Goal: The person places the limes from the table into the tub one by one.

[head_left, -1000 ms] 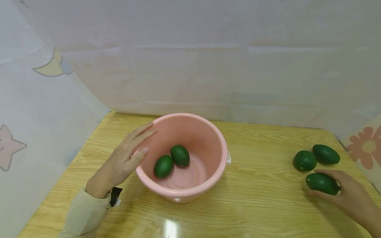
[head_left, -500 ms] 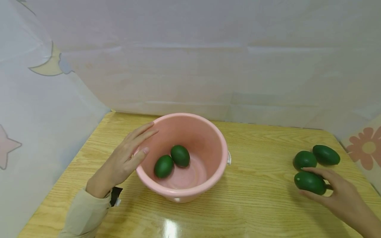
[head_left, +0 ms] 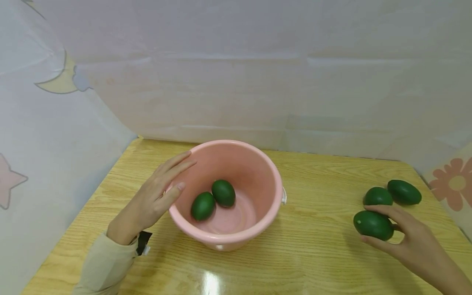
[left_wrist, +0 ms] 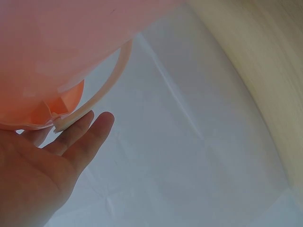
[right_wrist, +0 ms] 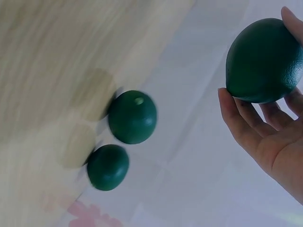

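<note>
My right hand [head_left: 409, 235] pinches a dark green, smooth avocado [head_left: 373, 225] between thumb and fingers, over the right part of the table. In the right wrist view this avocado [right_wrist: 262, 61] fills the upper right corner, clear of the tabletop. My left hand [head_left: 151, 200] rests on the left rim of a pink bucket [head_left: 228, 237], its fingers fairly straight. The left wrist view has those fingers [left_wrist: 90, 142] beside the bucket's pale handle [left_wrist: 106, 90]. Inside the bucket, two avocados lie side by side, one nearer [head_left: 203, 206] and one farther [head_left: 223, 193].
Behind the right hand, a rounder-looking avocado [head_left: 377, 196] and a longer-looking avocado [head_left: 404, 192] lie close together on the wooden table [head_left: 317, 254]. A pale sheet [head_left: 236, 98] with printed shapes rises behind the table and at both sides.
My right hand has carried its avocado leftward, toward the bucket, and now partly overlaps the avocado behind it. The left hand and the bucket have stayed put.
</note>
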Available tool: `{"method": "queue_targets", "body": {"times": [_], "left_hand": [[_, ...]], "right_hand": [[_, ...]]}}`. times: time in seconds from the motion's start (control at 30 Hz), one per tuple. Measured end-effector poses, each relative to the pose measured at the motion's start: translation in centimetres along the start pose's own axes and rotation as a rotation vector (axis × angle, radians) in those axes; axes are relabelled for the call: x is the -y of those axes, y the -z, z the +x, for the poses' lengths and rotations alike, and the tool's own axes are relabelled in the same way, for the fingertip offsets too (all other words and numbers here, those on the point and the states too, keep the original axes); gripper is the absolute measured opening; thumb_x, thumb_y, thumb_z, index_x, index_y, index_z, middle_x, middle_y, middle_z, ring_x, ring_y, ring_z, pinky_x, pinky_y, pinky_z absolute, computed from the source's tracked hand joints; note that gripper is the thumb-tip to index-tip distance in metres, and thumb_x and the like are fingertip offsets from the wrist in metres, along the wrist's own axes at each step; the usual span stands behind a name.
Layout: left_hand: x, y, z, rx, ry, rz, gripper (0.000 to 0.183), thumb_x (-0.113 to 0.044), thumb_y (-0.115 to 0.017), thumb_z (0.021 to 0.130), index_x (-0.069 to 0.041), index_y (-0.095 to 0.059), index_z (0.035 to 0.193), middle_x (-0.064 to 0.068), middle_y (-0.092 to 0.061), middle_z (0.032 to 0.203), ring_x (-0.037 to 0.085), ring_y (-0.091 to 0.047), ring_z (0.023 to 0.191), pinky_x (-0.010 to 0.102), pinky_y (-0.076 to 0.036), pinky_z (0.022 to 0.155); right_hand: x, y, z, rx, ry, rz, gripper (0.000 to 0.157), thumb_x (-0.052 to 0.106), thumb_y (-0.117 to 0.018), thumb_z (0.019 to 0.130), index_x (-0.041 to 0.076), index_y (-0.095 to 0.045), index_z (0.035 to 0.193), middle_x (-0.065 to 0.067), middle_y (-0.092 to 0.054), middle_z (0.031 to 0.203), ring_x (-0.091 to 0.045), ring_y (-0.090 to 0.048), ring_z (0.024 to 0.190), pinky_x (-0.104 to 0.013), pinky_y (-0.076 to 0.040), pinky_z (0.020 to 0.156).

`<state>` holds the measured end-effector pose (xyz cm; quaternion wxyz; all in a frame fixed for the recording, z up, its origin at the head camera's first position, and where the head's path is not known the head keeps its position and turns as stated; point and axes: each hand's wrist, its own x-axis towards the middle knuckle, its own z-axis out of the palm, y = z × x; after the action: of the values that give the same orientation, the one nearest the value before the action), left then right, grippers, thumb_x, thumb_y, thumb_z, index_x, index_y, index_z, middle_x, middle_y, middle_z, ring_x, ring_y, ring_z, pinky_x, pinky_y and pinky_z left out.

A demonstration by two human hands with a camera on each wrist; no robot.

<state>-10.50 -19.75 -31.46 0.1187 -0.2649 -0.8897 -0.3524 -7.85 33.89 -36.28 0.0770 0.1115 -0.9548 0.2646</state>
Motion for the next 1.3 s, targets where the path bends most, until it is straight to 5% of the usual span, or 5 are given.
{"method": "queue_targets", "body": {"times": [0.17, 0.37, 0.47, 0.77, 1.3], "left_hand": [[0.0, 0.0, 0.0, -0.002, -0.003, -0.001, 0.050, -0.014, -0.050, 0.100, -0.019, -0.047, 0.149, 0.002, -0.032, 0.161, 0.027, -0.031, 0.148, 0.060, -0.028, 0.114], [-0.1, 0.0, 0.1, -0.013, -0.014, -0.008, 0.049, -0.014, -0.049, 0.100, -0.018, -0.047, 0.149, 0.004, -0.034, 0.160, 0.029, -0.032, 0.147, 0.063, -0.028, 0.112], [-0.1, 0.0, 0.1, -0.014, -0.017, -0.008, 0.049, -0.013, -0.049, 0.100, -0.017, -0.048, 0.148, 0.004, -0.034, 0.160, 0.029, -0.032, 0.147, 0.062, -0.028, 0.112], [0.0, 0.0, 0.1, -0.015, -0.017, 0.003, 0.048, -0.015, -0.049, 0.100, -0.017, -0.047, 0.148, 0.004, -0.034, 0.160, 0.030, -0.032, 0.147, 0.062, -0.028, 0.112], [-0.1, 0.0, 0.1, -0.012, -0.012, -0.003, 0.050, -0.014, -0.049, 0.100, -0.019, -0.047, 0.149, 0.004, -0.034, 0.160, 0.029, -0.032, 0.147, 0.062, -0.028, 0.112]], "right_hand": [[1.2, 0.0, 0.4, -0.026, 0.043, 0.011, 0.074, 0.018, -0.093, 0.063, 0.012, -0.062, 0.129, -0.016, -0.059, 0.124, 0.029, -0.037, 0.096, -0.003, -0.040, 0.066], [2.2, 0.1, 0.8, -0.060, 0.085, 0.038, 0.073, 0.016, -0.094, 0.062, 0.016, -0.063, 0.129, 0.023, -0.051, 0.121, 0.025, -0.043, 0.097, 0.001, -0.038, 0.071], [2.8, 0.1, 1.1, -0.056, 0.100, 0.047, 0.073, 0.017, -0.093, 0.063, 0.019, -0.063, 0.129, 0.032, -0.048, 0.117, 0.022, -0.047, 0.095, 0.001, -0.039, 0.072], [4.9, 0.3, 2.0, -0.051, 0.146, 0.035, 0.074, 0.021, -0.092, 0.065, 0.026, -0.061, 0.132, 0.006, -0.059, 0.117, 0.020, -0.048, 0.095, -0.001, -0.040, 0.072], [8.8, 0.6, 3.7, -0.104, 0.206, 0.057, 0.075, 0.021, -0.092, 0.067, 0.030, -0.060, 0.135, -0.003, -0.063, 0.125, 0.019, -0.045, 0.105, -0.002, -0.037, 0.078]]}}
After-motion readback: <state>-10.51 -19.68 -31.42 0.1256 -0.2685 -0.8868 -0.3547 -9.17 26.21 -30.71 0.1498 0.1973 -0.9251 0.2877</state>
